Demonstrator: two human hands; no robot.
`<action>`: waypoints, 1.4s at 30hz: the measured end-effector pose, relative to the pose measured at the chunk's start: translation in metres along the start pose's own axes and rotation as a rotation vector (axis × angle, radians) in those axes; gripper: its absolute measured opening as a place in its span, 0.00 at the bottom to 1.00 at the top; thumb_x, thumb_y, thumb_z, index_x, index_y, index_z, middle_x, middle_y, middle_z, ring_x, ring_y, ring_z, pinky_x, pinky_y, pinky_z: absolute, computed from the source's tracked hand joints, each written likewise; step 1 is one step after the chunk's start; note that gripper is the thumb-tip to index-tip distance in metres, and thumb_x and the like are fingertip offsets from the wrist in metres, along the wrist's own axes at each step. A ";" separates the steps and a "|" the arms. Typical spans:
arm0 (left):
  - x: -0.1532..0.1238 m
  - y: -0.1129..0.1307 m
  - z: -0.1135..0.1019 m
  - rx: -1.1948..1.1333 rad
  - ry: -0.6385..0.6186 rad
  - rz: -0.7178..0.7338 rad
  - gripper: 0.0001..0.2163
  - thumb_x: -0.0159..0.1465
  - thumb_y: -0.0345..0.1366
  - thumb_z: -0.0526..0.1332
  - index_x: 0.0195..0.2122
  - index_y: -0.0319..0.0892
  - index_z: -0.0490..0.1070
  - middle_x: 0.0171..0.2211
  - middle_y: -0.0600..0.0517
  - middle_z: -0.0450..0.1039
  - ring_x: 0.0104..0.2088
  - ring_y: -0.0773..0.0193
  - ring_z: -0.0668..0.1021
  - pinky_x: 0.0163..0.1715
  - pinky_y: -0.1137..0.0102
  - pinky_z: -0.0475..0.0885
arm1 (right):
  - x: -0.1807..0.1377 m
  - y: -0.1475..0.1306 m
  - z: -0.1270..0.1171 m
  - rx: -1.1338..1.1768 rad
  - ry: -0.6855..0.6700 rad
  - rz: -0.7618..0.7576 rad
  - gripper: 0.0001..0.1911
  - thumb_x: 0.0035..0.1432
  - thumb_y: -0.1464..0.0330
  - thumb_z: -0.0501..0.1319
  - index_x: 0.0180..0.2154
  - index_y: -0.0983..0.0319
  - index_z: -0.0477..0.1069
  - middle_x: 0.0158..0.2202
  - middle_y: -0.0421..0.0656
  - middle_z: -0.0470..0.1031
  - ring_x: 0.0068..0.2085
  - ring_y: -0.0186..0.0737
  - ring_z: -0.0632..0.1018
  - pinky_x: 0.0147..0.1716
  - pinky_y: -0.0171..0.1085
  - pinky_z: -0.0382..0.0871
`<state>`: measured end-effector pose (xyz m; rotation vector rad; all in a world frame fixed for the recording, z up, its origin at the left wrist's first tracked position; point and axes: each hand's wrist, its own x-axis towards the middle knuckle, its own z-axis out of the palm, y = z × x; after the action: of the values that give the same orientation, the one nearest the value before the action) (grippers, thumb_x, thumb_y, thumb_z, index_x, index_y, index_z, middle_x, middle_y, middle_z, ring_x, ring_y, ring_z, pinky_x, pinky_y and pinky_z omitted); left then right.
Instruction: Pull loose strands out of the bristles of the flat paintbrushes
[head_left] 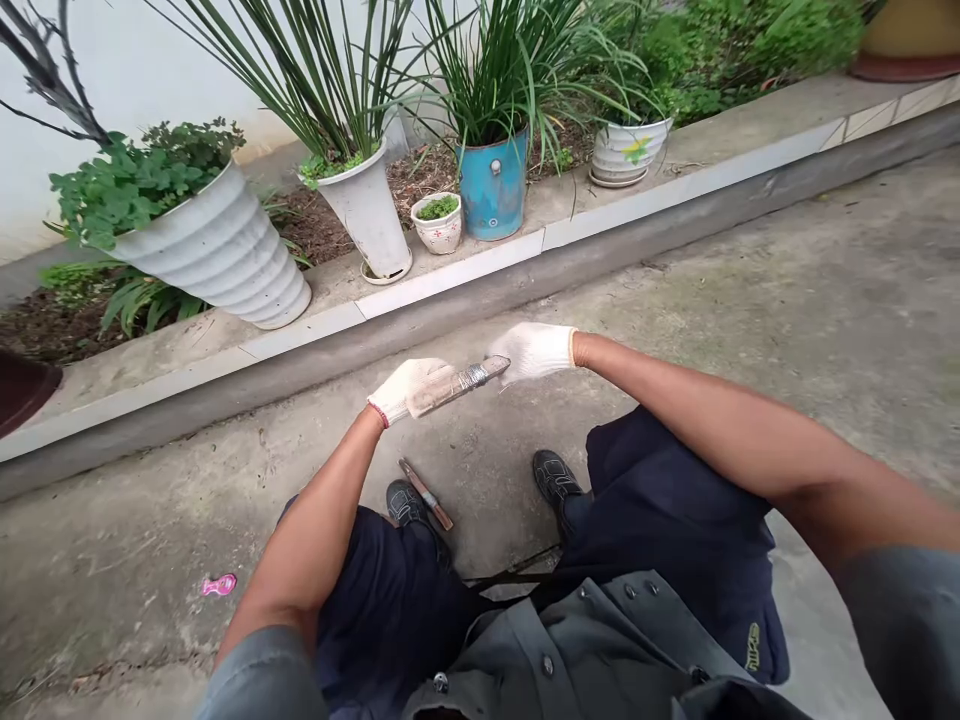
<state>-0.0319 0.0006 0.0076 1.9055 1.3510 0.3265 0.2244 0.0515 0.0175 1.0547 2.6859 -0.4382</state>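
Observation:
My left hand (411,387), in a white knit glove, is closed around the near end of a flat wooden stick (442,391). Silvery wire (474,376) is wound in a band round the stick towards its dark, tapered far end. My right hand (538,350), gloved likewise, is at that far end with its fingers curled in. Blur keeps me from telling whether it grips the tip or a strand of wire. On the concrete by my left shoe lies a second narrow wooden piece (426,493) with a pale band round its middle.
Beyond my hands runs a low tiled ledge (450,272). On it stand a ribbed white pot (225,250), a tall white pot (366,210), a small patterned pot (438,232), a blue bucket (493,190) and others. A pink wrapper (219,585) lies on the ground at left.

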 end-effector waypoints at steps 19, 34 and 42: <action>0.003 0.023 0.009 0.226 -0.116 -0.003 0.17 0.71 0.45 0.52 0.28 0.44 0.71 0.22 0.55 0.72 0.24 0.63 0.74 0.29 0.69 0.64 | 0.025 0.010 0.003 -0.298 -0.037 0.307 0.11 0.60 0.73 0.62 0.40 0.69 0.83 0.38 0.60 0.81 0.47 0.57 0.80 0.49 0.50 0.66; 0.000 0.028 0.012 -0.107 -0.097 -0.057 0.20 0.73 0.51 0.51 0.33 0.42 0.71 0.25 0.53 0.75 0.28 0.62 0.78 0.34 0.70 0.72 | 0.001 0.019 -0.008 0.154 0.205 0.316 0.22 0.62 0.50 0.59 0.45 0.59 0.77 0.38 0.46 0.81 0.36 0.41 0.77 0.33 0.36 0.60; 0.000 0.027 0.018 0.103 -0.199 -0.088 0.18 0.73 0.47 0.51 0.32 0.44 0.71 0.24 0.55 0.73 0.24 0.62 0.76 0.29 0.69 0.67 | 0.009 0.027 -0.005 -0.067 0.068 0.553 0.18 0.57 0.72 0.63 0.50 0.64 0.79 0.40 0.56 0.82 0.42 0.55 0.83 0.41 0.45 0.71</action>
<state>-0.0021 -0.0110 0.0140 1.9000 1.3345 0.0223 0.2365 0.0777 0.0141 1.7332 2.2953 -0.2048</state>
